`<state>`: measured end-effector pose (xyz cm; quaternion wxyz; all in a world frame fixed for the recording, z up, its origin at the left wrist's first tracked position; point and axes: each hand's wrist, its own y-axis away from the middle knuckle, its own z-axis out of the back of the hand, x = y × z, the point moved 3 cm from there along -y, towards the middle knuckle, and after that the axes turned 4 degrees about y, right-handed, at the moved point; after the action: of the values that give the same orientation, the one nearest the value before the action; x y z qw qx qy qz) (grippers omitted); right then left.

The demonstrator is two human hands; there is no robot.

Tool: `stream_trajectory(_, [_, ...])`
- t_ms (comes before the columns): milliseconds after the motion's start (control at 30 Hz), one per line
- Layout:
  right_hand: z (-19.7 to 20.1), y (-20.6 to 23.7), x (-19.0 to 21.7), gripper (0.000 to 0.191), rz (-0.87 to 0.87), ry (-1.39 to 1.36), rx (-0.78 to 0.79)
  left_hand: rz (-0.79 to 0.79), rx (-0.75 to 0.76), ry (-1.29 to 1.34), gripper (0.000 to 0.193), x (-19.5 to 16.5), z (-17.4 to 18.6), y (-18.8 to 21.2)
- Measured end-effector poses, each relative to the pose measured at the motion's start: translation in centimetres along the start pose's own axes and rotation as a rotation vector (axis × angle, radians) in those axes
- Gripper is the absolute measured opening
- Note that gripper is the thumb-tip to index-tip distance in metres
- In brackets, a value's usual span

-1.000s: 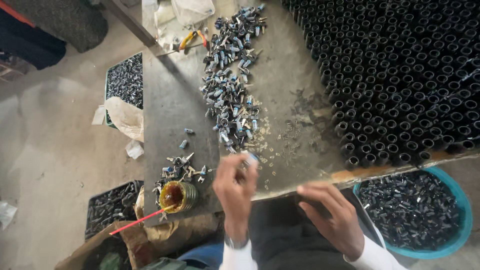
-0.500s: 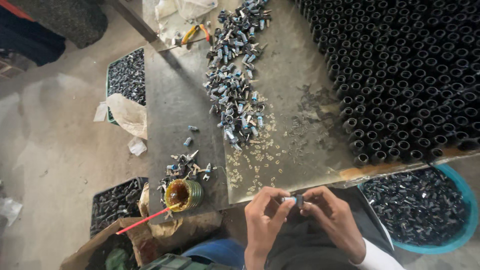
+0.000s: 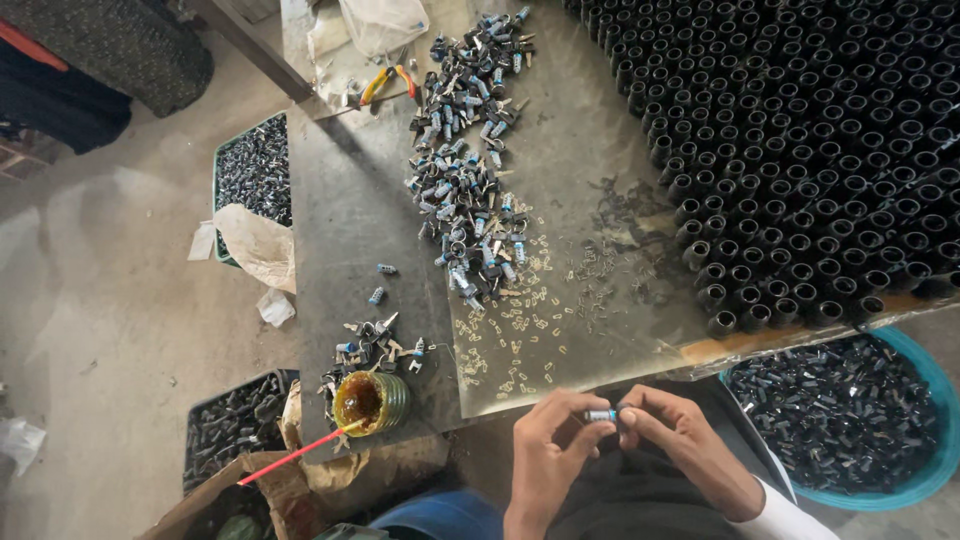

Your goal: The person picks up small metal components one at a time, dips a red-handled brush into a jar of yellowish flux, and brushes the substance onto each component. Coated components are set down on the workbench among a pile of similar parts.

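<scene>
Two hands meet over my lap: my left hand [image 3: 545, 450] and right hand [image 3: 680, 445] pinch one small silver-and-blue metal cylinder [image 3: 600, 414] between their fingertips, held close for fine work. Ahead lies the heap of like cylinders [image 3: 465, 190]; left, a glass jar of amber grease [image 3: 370, 400].

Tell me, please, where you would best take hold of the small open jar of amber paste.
Probably from above, around the jar's round side wall: it stands upright near the table's front edge. Come from the right, since the red stick leans out to the left.
</scene>
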<state>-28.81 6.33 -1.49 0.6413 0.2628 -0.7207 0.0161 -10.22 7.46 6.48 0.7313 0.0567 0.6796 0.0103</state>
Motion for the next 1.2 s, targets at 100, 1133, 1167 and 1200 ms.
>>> stream_trajectory(100, [-0.2,-0.2,-0.3,0.026,0.003,-0.043,0.004,-0.023,-0.002,-0.025,0.018,0.2,-0.1,0.0])
stream_trajectory(1133, [0.5,1.8,-1.8,0.022,-0.046,-0.159,0.17,-0.27,-0.181,-0.268,0.02,-1.1,2.2,-2.2])
stream_trajectory(1167, [0.6,1.9,-2.0,0.025,-0.105,-0.137,0.156,-0.238,-0.201,-0.294,0.018,-0.9,2.6,-2.7])
stream_trajectory(1200, [0.6,2.0,-2.1,0.029,-0.158,-0.113,0.148,-0.212,-0.228,-0.324,0.016,-0.6,3.0,-3.0])
